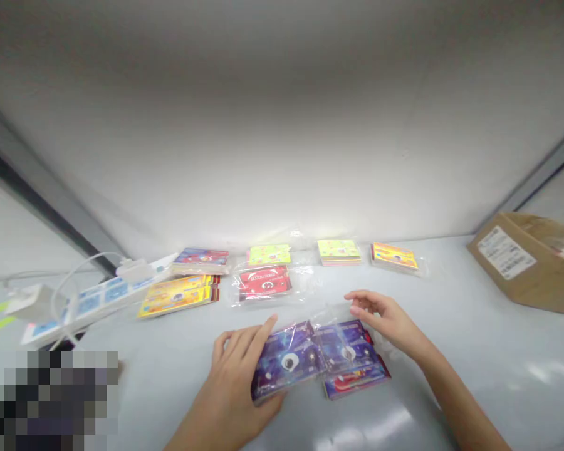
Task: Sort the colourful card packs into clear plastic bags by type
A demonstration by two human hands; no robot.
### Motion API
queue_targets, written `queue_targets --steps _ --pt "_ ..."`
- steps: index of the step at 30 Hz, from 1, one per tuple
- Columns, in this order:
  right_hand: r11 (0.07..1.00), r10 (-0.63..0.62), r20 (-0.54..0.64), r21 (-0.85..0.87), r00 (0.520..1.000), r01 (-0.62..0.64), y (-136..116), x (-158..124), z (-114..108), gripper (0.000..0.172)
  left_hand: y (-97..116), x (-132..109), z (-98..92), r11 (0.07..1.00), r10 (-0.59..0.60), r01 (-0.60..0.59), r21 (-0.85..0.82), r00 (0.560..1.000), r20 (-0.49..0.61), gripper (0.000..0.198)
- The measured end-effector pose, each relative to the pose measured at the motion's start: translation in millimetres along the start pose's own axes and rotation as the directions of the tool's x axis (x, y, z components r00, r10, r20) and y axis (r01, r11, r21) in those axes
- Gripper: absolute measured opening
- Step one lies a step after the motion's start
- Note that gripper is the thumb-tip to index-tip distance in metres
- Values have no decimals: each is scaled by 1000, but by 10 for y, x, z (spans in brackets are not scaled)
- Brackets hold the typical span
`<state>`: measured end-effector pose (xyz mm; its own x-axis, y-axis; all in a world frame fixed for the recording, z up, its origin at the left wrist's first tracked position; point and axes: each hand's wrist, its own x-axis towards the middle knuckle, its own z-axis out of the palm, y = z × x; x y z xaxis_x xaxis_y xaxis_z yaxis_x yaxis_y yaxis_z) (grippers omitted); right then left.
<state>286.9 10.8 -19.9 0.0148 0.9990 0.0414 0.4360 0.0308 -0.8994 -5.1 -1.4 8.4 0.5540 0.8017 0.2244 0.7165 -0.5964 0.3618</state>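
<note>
My left hand [244, 369] is closed around a pack of purple, space-patterned cards [289, 360] in a clear plastic bag, thumb below and fingers along the left edge. The bag's loose clear end [331, 315] stretches right to my right hand [385, 319], whose thumb and fingers are curled together at the film. Under that end lies another purple card pack [348, 346]. A red and blue card pack [357, 379] pokes out beneath it, on the table.
Along the back lie a bagged red pack [266, 283], green packs [338, 250], yellow packs [181, 294] and a dark blue and red pack [201, 258]. A power strip [103, 297] with plugs and cables is at left. A cardboard box [521, 263] stands at right.
</note>
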Motion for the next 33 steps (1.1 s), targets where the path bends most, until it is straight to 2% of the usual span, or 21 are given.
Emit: queue_targets --steps 3,5,11,13,17,20,22,24,26,28,33 --pt "989 31 118 -145 992 -13 115 -10 -127 31 8 -1 -3 1000 -11 11 -8 1000 -17 79" --pt "983 33 154 -184 987 -4 167 -15 -159 27 -2 -3 4 1000 -15 15 -20 1000 -13 79" --pt "984 54 115 -172 992 -33 140 -2 -129 20 -35 -14 -4 999 -26 26 -20 1000 18 78" --pt "991 72 109 -123 991 -59 82 -9 -123 19 -42 -20 -12 999 -28 29 -16 999 19 78" --pt "982 130 141 119 981 -147 -23 -36 -141 25 -78 -21 -12 999 -41 41 -2 999 -5 78" --pt "954 196 31 225 980 -198 -30 -39 -190 31 -130 -17 5 998 -61 61 12 998 -20 76" --pt "927 255 -85 306 963 -218 -12 -33 -232 33 -165 -17 25 997 -68 69 30 997 -31 76" --pt "882 311 -134 409 941 -233 -6 -29 -263 31 -188 -18 47 997 -67 68 38 997 -27 77" --pt "831 349 -92 490 932 -263 -30 -32 -260 29 -189 -18 67 998 -49 50 28 999 -10 79" --pt "797 375 -2 512 927 -321 -74 -39 -218 29 -171 -16 81 999 -29 28 16 1000 8 79" --pt "801 364 125 464 923 -379 -132 -49 -38 30 -117 -10 121 1000 -3 4 16 1000 -11 75"
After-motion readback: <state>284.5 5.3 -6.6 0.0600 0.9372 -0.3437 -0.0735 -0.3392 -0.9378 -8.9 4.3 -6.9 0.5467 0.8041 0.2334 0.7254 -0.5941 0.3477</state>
